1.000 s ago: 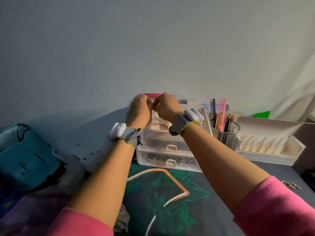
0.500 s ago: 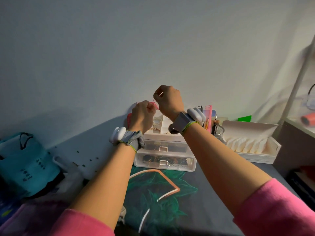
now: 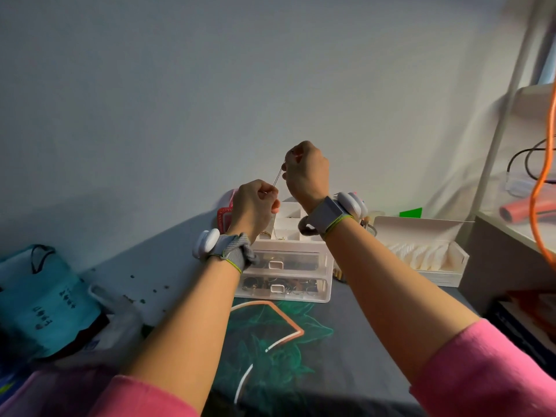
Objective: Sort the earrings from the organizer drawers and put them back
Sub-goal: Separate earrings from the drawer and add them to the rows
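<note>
Above the organizer (image 3: 285, 266), both hands (image 3: 305, 173) pinch a thin earring (image 3: 277, 176).

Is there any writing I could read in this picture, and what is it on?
Nothing can be read for certain.
Teal bag: dark printed characters, too blurred to read.
Red tin behind the organizer: pale lettering along its rim, too small and curved to read.
White box, drawers: no text visible.
</note>
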